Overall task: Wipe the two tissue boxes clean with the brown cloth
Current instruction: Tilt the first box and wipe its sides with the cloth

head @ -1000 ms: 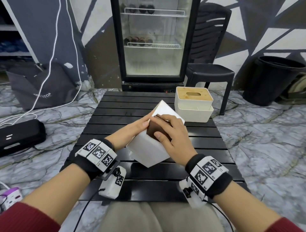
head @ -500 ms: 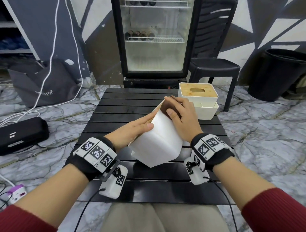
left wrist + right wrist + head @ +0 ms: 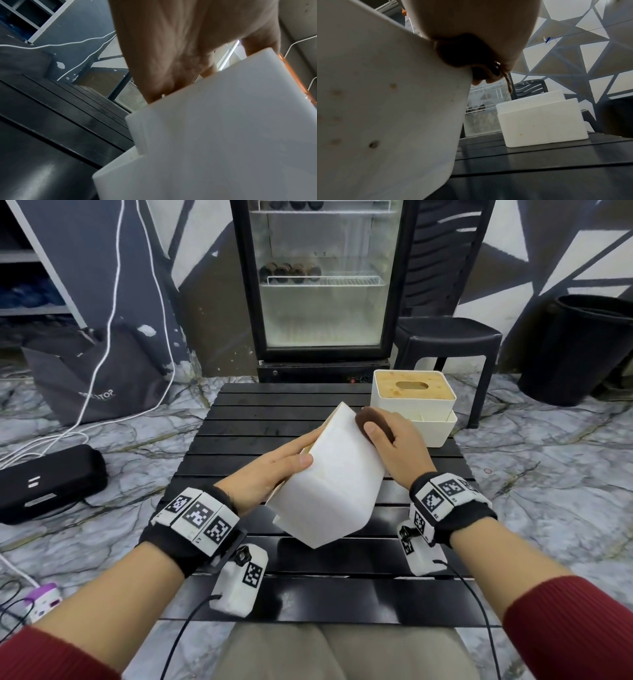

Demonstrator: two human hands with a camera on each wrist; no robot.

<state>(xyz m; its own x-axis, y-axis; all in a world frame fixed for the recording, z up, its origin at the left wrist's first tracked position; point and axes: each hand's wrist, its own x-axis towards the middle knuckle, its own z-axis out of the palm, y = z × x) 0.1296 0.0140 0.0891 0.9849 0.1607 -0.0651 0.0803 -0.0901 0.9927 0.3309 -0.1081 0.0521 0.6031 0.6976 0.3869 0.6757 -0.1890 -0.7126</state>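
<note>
A white tissue box is tilted above the black slatted table, one corner pointing down. My left hand holds its left side, thumb on the white face and fingers on the wooden lid side. My right hand grips the brown cloth and presses it on the box's far right edge. The right wrist view shows the cloth bunched under the palm against the spotted white box wall. The second tissue box, white with a wooden slotted lid, stands at the table's back right.
A glass-door fridge stands behind the table, with a black chair and a black bin to its right. On the marble floor at left lie a black case, a grey bag and white cables.
My right hand has carried the cloth from the box's near face up and away to its far right edge. The left hand has kept hold while the box turned a little.
</note>
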